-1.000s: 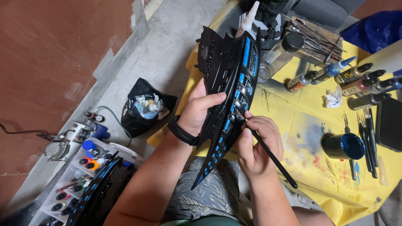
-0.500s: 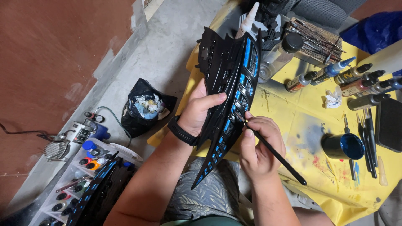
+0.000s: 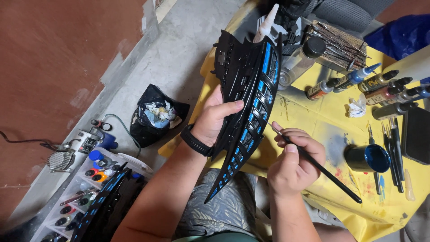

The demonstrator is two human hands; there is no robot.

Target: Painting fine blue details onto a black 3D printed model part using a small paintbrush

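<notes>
The left hand (image 3: 216, 120) grips a long black winged model part (image 3: 247, 101) with blue panels above the lap, while the right hand (image 3: 293, 162) pinches a thin black paintbrush (image 3: 313, 163), tip touching the part's blue edge, beside the yellow-covered table (image 3: 322, 112)

You're in a hobby painting corner of a home or small workshop. A counter (image 3: 322, 116) covered in a paint-stained yellow sheet carries paint bottles (image 3: 380, 87), spare brushes (image 3: 394, 148) and a blue paint cup (image 3: 369, 157) on the right. On the bare concrete floor (image 3: 188, 49) at near left sit a tray of paint pots (image 3: 89, 179) and a black rubbish bag (image 3: 154, 114).
</notes>
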